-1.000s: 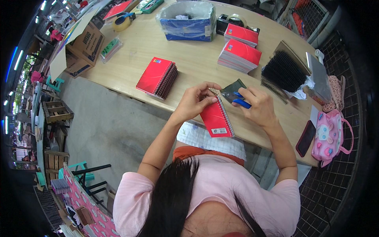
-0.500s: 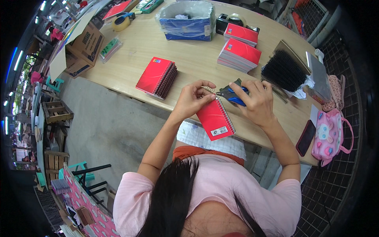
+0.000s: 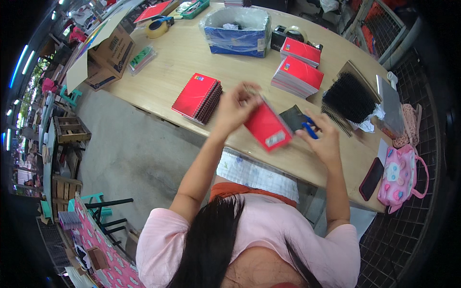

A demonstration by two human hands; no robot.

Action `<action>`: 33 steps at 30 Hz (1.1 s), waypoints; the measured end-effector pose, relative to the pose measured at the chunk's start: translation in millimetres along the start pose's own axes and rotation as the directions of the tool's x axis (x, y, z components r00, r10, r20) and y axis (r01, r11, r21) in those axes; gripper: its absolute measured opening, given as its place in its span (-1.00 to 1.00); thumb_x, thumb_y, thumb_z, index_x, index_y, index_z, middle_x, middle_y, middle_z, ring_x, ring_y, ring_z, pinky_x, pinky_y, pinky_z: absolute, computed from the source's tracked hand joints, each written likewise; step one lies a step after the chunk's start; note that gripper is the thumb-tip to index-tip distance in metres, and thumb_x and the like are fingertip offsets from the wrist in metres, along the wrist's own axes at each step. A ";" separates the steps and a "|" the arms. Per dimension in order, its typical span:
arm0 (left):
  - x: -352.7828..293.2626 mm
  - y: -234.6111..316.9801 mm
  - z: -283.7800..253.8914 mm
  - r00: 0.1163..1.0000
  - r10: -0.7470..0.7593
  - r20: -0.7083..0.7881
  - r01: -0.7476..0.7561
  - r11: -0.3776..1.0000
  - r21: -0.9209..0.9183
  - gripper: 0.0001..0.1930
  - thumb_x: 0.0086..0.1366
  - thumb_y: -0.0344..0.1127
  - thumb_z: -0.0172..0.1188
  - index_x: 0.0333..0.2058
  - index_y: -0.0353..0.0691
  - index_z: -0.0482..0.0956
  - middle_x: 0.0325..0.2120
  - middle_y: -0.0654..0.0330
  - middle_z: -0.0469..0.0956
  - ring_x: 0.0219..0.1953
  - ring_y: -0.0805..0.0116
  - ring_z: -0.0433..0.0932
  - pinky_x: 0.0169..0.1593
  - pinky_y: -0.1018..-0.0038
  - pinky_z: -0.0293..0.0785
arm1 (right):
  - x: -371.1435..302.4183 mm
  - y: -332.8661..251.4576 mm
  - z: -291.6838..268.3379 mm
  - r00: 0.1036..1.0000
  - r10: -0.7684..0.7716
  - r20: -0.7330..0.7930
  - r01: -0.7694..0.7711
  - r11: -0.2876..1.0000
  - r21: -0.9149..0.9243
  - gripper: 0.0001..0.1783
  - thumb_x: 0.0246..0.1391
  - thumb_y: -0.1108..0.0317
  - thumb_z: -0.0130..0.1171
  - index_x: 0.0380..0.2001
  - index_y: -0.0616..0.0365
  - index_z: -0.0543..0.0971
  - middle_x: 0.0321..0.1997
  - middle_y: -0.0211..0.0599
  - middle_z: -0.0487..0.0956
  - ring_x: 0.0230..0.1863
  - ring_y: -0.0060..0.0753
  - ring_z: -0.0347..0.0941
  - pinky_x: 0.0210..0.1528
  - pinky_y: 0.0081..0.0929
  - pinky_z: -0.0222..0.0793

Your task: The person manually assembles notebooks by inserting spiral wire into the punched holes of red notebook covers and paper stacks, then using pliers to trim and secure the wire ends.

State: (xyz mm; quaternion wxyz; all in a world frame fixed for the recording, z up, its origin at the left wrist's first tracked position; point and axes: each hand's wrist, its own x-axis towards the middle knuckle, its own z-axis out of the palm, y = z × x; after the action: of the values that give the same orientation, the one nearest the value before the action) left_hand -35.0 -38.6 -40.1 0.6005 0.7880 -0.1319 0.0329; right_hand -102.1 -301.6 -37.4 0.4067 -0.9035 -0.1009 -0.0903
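Red notebook (image 3: pixel 267 126) is held over surface (image 3: pixel 168 62) by pinched L. grip (image 3: pixel 236 108), blue-handled tool (image 3: pixel 310 130) by curled R. grip (image 3: pixel 324 137); one coil-bound stack (image 3: pixel 197 98) apparently done, two seemingly uncoiled stacks (image 3: pixel 301 72) remaining.

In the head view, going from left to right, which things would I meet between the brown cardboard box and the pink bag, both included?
Cardboard box, plastic packet, stack of red notebooks, left hand, single red notebook that it holds, right hand, dark phone, pink bag.
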 end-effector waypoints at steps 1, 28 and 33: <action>19.4 -2.5 -7.6 0.988 0.031 -0.150 -0.063 0.974 -0.216 -0.69 0.23 -0.42 0.33 -0.05 -0.28 0.54 -0.41 0.37 0.53 -0.35 0.65 0.48 -0.22 0.63 0.45 | -1.3 4.5 -5.9 0.994 0.036 -0.102 -0.030 0.998 0.059 -0.38 -0.16 0.31 0.51 0.06 0.15 0.62 -0.23 -0.19 0.58 -0.33 -0.41 0.56 -0.24 -0.48 0.48; 169.9 46.3 -2.4 0.901 0.372 0.223 -0.180 0.788 -0.589 -0.83 0.37 -0.36 0.17 -0.11 -0.20 0.62 -0.34 0.35 0.60 -0.34 0.59 0.52 -0.23 0.59 0.46 | -31.6 45.5 37.1 0.979 0.042 0.197 -0.197 0.001 0.980 -0.38 0.21 0.14 0.24 0.22 0.22 0.35 0.06 -0.04 0.51 -0.21 -0.41 0.44 -0.12 -0.39 0.41; 50.3 39.0 47.2 0.661 0.550 0.510 0.099 0.610 -0.786 -0.74 0.37 -0.17 0.21 -0.21 -0.29 0.56 -0.28 0.21 0.61 -0.16 0.48 0.57 -0.04 0.47 0.48 | -28.6 6.4 69.5 0.937 -0.248 0.247 -0.339 -0.461 0.820 -0.24 0.17 0.12 0.26 0.33 0.18 0.22 0.14 0.00 0.49 -0.13 -0.29 0.49 -0.04 -0.13 0.45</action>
State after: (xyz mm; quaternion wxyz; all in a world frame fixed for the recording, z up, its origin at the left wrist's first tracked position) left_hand -1.2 -101.7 -6.0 0.7605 0.3805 -0.4628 -0.2503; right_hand -122.4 -256.6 -94.4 0.9571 -0.1156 -0.1547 0.2159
